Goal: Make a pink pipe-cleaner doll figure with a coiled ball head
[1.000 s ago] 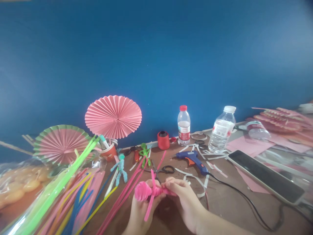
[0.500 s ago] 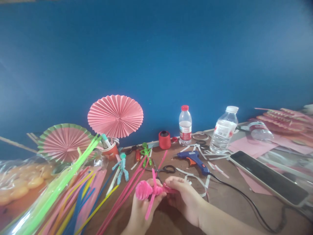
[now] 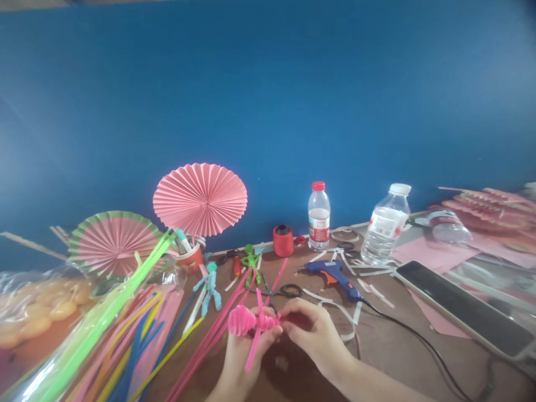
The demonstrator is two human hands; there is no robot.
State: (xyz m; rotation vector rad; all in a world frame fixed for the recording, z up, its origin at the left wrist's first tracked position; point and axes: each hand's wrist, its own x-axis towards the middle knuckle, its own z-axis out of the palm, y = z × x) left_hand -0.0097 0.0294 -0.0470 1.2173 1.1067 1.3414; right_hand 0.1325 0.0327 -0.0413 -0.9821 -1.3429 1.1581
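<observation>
A pink pipe-cleaner figure (image 3: pixel 242 321) with a coiled round head and a straight strip crossing its body is gripped by my left hand (image 3: pixel 245 357). The thumb of that hand presses along the figure's lower body. Thumb and fingers of my right hand (image 3: pixel 312 329) pinch the right end of the figure, where the pink strand goes out of sight between the fingertips. Just behind my hands lie black-handled scissors (image 3: pixel 288 290). Long pink pipe cleaners (image 3: pixel 209 340) run along the table to the left of my left hand.
A blue glue gun (image 3: pixel 335 273) with a black cord lies right of centre. Two water bottles (image 3: pixel 319 223), a red thread spool (image 3: pixel 283 241) and small blue (image 3: pixel 210 290) and green (image 3: pixel 251 259) figures stand behind. A phone (image 3: pixel 460 307) lies right; bundled pipe cleaners (image 3: pixel 100 329) lie left.
My right hand has shifted its grip at the figure's right end, its fingers now more arched. The longer pink strand seen there before is no longer visible. The figure has moved slightly left.
</observation>
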